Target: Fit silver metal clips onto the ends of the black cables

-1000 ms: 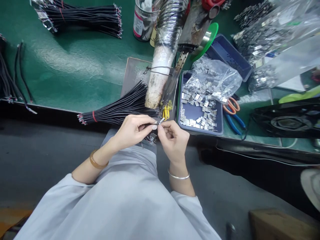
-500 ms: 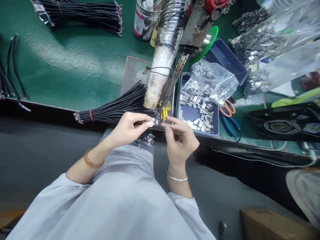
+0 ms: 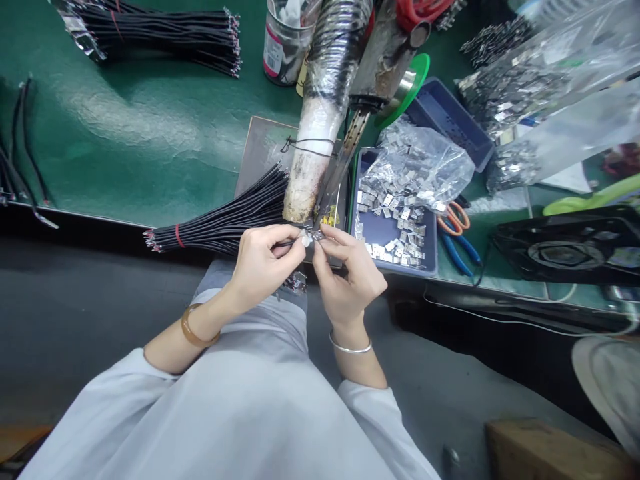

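My left hand (image 3: pixel 263 263) is closed in a pinch on a thin black wire at the table's front edge. My right hand (image 3: pixel 345 273) is closed too, pinching a small metal clip (image 3: pixel 315 235) against the wire's end. Both hands meet just below the tip of a wrapped soldering tool (image 3: pixel 320 133) and a yellow piece (image 3: pixel 330 217). A tied bundle of black wires (image 3: pixel 225 217) lies to the left of my hands. A few finished wire ends (image 3: pixel 297 285) hang under my left hand, over my lap.
A blue tray (image 3: pixel 430 257) of metal clips and a clear bag of clips (image 3: pixel 420 163) sit right of my hands. Orange-handled scissors (image 3: pixel 455 217), blue pliers (image 3: pixel 457 250), a jar (image 3: pixel 283 40), another wire bundle (image 3: pixel 165 30) and a black fan (image 3: pixel 570 247) lie around.
My right hand opened and pulled slightly away half a second ago, then came back and pinched at the wire end again. My left hand kept its hold.
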The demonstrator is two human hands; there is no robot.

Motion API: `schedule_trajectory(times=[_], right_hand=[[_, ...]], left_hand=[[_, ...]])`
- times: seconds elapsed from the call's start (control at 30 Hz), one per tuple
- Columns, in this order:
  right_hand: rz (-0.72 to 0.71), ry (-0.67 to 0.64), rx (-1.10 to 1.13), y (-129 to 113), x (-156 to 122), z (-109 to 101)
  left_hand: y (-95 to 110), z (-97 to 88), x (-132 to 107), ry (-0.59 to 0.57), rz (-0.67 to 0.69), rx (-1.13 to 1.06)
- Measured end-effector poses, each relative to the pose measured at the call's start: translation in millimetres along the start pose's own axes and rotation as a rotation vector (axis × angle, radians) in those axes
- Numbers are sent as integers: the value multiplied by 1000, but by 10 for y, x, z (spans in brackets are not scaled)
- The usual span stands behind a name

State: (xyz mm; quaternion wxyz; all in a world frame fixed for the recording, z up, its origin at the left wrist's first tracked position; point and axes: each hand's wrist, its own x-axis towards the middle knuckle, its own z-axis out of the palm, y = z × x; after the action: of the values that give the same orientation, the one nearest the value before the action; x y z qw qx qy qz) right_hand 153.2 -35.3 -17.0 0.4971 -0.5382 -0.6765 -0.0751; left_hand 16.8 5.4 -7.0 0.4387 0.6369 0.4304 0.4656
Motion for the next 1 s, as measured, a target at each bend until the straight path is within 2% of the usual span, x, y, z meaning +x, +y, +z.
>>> schedule_trajectory(times=[0.5,0.73,1.0], right_hand=[[29,-23,48,-45,66,-21],[35,-50,29,-14,27,-46],[40,-45,8,-35,75,-33]], left_hand=[[16,-21,-4,42,76,5],[7,-21,-29,-22,18,80],[42,-22,-21,11,24,34]])
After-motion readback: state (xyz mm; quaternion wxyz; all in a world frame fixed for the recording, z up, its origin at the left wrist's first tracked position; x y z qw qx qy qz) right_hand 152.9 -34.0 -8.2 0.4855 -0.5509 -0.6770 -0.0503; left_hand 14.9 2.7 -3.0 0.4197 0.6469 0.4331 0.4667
